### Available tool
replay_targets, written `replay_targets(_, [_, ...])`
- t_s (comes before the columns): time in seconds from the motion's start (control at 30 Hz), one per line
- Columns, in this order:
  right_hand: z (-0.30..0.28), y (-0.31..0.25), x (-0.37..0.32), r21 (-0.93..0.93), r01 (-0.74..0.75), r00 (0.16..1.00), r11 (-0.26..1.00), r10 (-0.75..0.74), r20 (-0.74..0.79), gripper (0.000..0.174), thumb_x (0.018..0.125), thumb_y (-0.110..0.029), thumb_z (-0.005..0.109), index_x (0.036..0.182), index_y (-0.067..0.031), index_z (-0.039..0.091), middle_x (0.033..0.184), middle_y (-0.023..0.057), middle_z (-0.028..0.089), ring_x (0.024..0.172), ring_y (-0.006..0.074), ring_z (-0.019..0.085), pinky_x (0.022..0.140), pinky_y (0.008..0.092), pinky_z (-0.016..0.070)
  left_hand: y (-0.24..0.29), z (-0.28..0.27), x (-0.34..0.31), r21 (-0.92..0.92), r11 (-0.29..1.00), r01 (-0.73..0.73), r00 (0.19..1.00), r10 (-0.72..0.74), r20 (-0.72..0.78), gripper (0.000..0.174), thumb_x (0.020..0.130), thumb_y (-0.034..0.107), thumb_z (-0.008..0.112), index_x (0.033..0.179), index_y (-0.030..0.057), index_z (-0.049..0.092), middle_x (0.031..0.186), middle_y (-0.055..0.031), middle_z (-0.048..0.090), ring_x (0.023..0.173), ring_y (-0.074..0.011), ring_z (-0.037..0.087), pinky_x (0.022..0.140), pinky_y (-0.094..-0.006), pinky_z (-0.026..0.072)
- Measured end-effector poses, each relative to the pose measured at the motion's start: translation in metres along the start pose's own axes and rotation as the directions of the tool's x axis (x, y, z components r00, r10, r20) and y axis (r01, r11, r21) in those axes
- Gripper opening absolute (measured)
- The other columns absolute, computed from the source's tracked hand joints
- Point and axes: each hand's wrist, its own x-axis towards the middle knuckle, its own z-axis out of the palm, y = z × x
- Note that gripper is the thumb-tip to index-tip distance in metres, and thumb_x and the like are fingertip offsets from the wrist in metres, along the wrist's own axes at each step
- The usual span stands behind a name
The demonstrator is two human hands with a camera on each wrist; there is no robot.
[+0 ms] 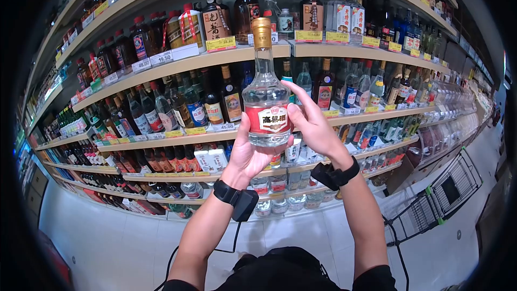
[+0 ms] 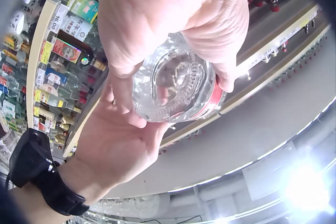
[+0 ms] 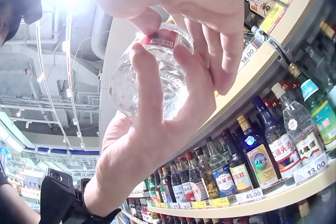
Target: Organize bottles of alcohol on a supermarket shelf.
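Both hands hold a clear glass liquor bottle (image 1: 265,94) upright before the shelves, its red-and-white label facing the head camera and a gold cap on top. My left hand (image 1: 251,155) grips the lower left side, thumb beside the label. On the right side, my right hand (image 1: 314,125) has its thumb at the label's edge, with the other fingers reaching behind the glass. The left wrist view shows the round base of the bottle (image 2: 176,85) between the hands. In the right wrist view, left fingers (image 3: 149,90) lie along the glass near a barcode.
Curved shelves (image 1: 210,46) packed with bottles and price tags stretch across the front. A shopping cart (image 1: 441,194) stands at the right on the pale tiled floor (image 1: 124,231). Cables (image 1: 396,237) hang from the black wrist cameras.
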Motion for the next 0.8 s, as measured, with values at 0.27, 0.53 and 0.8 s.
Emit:
replay_targets(0.27, [0.007,-0.006,0.001,0.116,-0.023,0.999,0.993,0.028,-0.042,0.052,0.108,-0.019,0.051,0.156,-0.0072,0.035,0.107,0.0038,0.064,0.093,0.0076,0.057,0.085,0.026,0.0484,0.002,-0.003,0.001,-0.1,0.994,0.033,0.998,-0.027,0.056,0.094,0.086,0.071,0.06,0.152,0.0071,0.037,0.145,-0.0204,0.052,0.129,-0.0392,0.056,0.1,-0.0566,0.0551])
replay_targets(0.53, [-0.001,-0.026,0.011,0.073,-0.064,0.986,0.995,0.074,-0.148,0.054,0.107,-0.027,0.055,0.151,0.0,0.04,0.107,0.0031,0.062,0.094,0.0073,0.055,0.083,0.0261,0.0479,-0.003,0.019,-0.005,0.508,0.784,-0.356,0.895,0.442,-0.056,0.071,0.09,0.023,0.079,0.144,0.0051,0.037,0.135,-0.0145,0.055,0.119,-0.0245,0.062,0.097,-0.0454,0.0579])
replay_targets(0.8, [0.011,-0.019,0.018,0.111,-0.131,0.952,0.985,0.157,-0.264,0.04,0.099,-0.034,0.069,0.117,-0.0002,0.057,0.107,0.0061,0.065,0.097,0.0089,0.06,0.084,0.027,0.0494,-0.015,0.016,-0.014,0.851,-0.486,-0.201,0.612,0.616,0.496,0.101,0.065,0.026,0.097,0.144,-0.0001,0.04,0.139,-0.0168,0.045,0.13,-0.0294,0.048,0.11,-0.0412,0.0418])
